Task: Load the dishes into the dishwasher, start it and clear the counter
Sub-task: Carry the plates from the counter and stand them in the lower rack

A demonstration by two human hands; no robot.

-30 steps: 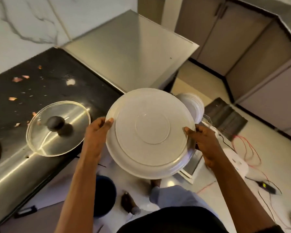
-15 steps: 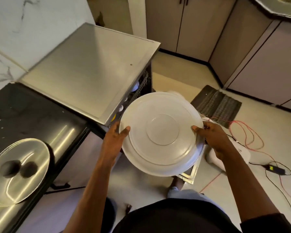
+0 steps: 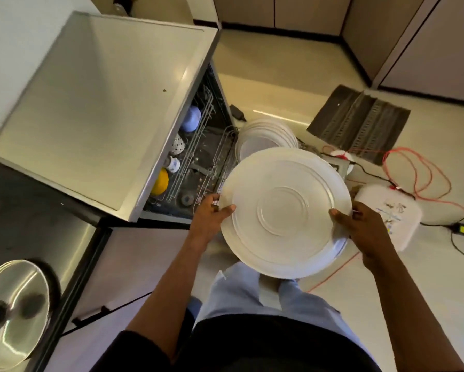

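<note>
We hold the white plate (image 3: 284, 210) bottom-up, with left hand (image 3: 212, 218) and right hand (image 3: 365, 232) gripping opposite rim edges. It's in the air over the open dishwasher (image 3: 99, 103), just beside the racked plates (image 3: 263, 135).

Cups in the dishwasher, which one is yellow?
The yellow cup at the row's near end, closest to the left hand; the others are pale blue or patterned white.

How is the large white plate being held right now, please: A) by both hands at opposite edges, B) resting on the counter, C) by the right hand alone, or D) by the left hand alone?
A: the left hand and the right hand each grip an opposite edge of the plate.
</note>
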